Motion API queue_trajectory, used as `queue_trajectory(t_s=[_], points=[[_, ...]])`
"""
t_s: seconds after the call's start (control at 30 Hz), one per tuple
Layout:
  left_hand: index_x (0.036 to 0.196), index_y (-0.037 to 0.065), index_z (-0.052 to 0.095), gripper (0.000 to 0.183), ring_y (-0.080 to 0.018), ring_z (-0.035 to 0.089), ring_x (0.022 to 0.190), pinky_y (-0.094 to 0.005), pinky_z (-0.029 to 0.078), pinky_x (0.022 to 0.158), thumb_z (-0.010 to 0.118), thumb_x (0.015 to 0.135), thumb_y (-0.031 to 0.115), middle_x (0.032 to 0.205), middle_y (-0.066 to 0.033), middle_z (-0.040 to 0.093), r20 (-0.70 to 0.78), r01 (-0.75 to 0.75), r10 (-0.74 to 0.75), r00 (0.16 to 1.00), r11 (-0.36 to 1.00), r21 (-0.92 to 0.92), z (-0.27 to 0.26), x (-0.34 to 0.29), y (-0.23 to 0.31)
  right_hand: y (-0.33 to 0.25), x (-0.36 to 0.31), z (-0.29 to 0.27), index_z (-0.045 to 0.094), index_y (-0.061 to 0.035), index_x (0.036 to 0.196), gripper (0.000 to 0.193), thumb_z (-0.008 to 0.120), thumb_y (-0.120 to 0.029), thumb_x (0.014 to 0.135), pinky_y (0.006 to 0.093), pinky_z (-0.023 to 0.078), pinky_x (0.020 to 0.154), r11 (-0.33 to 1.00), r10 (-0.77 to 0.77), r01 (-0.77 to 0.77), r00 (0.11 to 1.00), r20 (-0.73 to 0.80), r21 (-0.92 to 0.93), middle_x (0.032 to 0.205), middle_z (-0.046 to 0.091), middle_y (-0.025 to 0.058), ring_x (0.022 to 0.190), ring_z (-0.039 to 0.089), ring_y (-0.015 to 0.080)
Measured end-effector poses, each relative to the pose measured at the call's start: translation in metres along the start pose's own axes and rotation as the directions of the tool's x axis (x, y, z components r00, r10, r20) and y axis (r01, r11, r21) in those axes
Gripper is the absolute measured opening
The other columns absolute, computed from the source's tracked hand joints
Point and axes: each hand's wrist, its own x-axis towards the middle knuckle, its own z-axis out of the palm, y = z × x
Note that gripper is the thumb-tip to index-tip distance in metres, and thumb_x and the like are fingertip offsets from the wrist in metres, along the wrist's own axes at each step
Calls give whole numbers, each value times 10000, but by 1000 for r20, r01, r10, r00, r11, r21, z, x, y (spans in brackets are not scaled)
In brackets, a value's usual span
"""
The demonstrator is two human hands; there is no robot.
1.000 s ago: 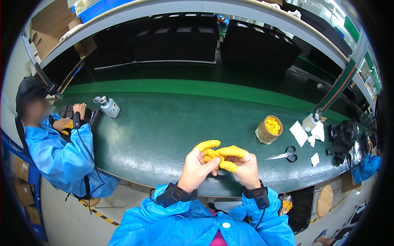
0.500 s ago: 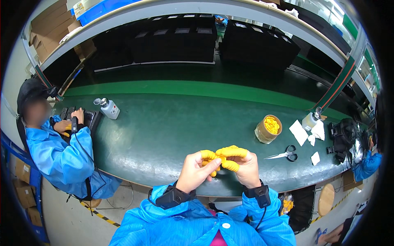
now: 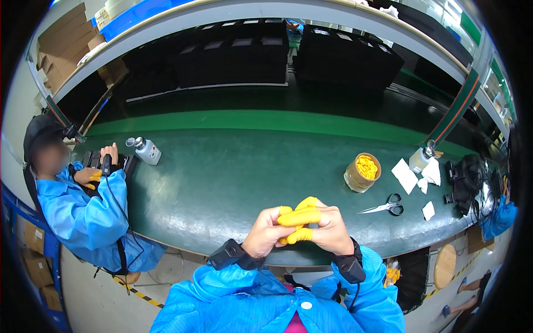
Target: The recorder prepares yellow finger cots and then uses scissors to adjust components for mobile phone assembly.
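My left hand (image 3: 260,236) and my right hand (image 3: 332,230) meet above the near edge of the green table. Both wear yellow finger cots. On the right, the cots cover the thumb and at least two fingers, which are closed around the left hand's fingertips. My left fingers are bent and bunched, and the right fingers hide most of their tips. Whether a loose cot lies between them is hidden. Farther right stands a round brown tub (image 3: 353,182) filled with rolled yellow finger cots (image 3: 366,167).
Black-handled scissors (image 3: 395,205) lie right of my hands. Beyond them are white papers (image 3: 404,176), a dispenser bottle (image 3: 421,160) and a black cabled device (image 3: 465,186). At left, a person in blue (image 3: 83,211) works near another bottle (image 3: 147,151). A shelf (image 3: 244,15) spans the back.
My right fingers have moved left over the left fingertips and closed around them. The left thumb, bare and visible before, is now mostly covered. The person at left has shifted a hand.
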Motion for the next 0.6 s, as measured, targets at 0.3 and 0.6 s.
queue_trajectory(t_s=[0.3,0.6], points=[[1041,20,631,176,-62,593,817,-220,475,701,647,866,7,902,10,632,32,-202,200,979,958,202,-6,7,-29,6,-6,-12,749,-91,1074,409,859,-203,697,347,502,730,987,-28,51,988,154,-151,968,720,44,894,596,230],[1059,18,668,228,-99,631,902,-256,505,794,714,840,58,1002,-23,681,48,-290,287,957,931,219,-1,13,-35,1,-4,-10,740,-66,981,419,885,-250,634,377,463,807,974,-198,200,980,28,-108,999,714,59,906,594,237]])
